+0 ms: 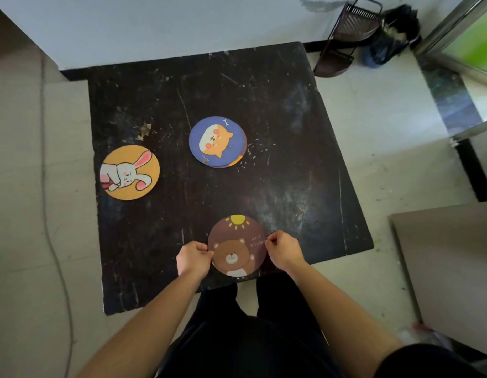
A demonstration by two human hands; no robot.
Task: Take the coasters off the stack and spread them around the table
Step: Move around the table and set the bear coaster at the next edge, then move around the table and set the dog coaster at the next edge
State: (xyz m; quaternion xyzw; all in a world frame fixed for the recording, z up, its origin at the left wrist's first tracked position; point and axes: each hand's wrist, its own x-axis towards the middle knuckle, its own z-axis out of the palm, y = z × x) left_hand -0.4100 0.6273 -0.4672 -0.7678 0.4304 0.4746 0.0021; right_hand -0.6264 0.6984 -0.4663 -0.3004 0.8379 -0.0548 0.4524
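A brown bear coaster [236, 245] lies near the front edge of the black table [291, 132]. My left hand [193, 259] pinches its left rim and my right hand [284, 249] pinches its right rim. The stack [217, 141], topped by a blue coaster with an orange dog, sits in the middle of the table, with an orange edge of another coaster showing beneath it. A yellow rabbit coaster [130, 172] lies flat by the table's left edge.
The low table stands on a pale tiled floor against a white wall. A dark corner rack [346, 36] and a black bag [392, 34] stand at the back right. A cable [50, 214] runs along the floor at the left. A beige board [449, 268] lies to the right.
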